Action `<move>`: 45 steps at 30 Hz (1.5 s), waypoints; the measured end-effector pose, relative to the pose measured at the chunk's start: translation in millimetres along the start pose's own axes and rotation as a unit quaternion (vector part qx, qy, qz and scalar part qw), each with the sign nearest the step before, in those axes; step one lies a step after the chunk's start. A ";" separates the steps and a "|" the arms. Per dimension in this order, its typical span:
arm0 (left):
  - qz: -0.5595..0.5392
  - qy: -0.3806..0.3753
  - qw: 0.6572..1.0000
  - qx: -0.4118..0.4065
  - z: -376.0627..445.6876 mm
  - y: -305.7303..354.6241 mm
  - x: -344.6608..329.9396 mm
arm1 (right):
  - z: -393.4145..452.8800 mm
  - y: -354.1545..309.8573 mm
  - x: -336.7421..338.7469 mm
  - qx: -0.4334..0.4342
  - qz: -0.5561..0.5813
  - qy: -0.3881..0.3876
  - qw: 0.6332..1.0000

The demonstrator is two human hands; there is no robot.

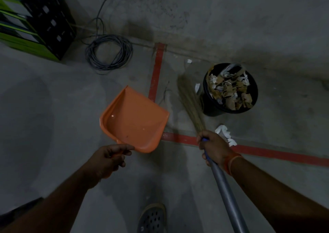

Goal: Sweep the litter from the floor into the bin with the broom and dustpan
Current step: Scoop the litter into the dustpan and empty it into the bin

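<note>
Head view. The left hand [108, 159] has its grip closed round the short handle of the dustpan [135, 118], which is held clear of the floor [53, 94] and carries nothing. The right hand [212, 148] has its grip closed round the broom [191, 101] where the blue collar meets the grey shaft, bristles blurred beside the bin [230, 88].

The bin is heaped with scraps. Remaining litter: white paper [224, 134] just beside the right hand on the red floor line, with smaller bits near the bin's left side.

Judgement: the paper is light, crumpled and soft, so it will scatter under hard strokes. Sweep it gently. The pan looks like stiff, light plastic and is best taken by its handle.
</note>
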State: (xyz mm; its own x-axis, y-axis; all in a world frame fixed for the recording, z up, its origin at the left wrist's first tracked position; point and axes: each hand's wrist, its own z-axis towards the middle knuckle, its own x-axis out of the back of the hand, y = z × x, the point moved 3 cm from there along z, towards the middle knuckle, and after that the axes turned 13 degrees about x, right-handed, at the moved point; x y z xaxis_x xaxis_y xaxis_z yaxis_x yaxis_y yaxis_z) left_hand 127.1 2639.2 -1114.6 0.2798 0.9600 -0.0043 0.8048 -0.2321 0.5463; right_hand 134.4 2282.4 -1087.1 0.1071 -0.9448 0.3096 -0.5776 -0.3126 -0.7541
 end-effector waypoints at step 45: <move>-0.030 0.041 0.999 0.013 -80.7 -43.4 -39.3 | -101.6 29.7 21.4 0.013 -0.082 -0.022 0.996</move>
State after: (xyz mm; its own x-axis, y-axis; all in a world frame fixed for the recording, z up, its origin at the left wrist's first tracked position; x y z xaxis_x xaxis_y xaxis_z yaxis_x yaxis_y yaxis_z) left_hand 38.9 2624.1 -1070.5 0.1880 0.9816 0.0323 0.8329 -0.1768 0.5245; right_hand 37.3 2262.9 -1044.0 0.2344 -0.8836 0.4053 -0.5287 -0.4657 -0.7096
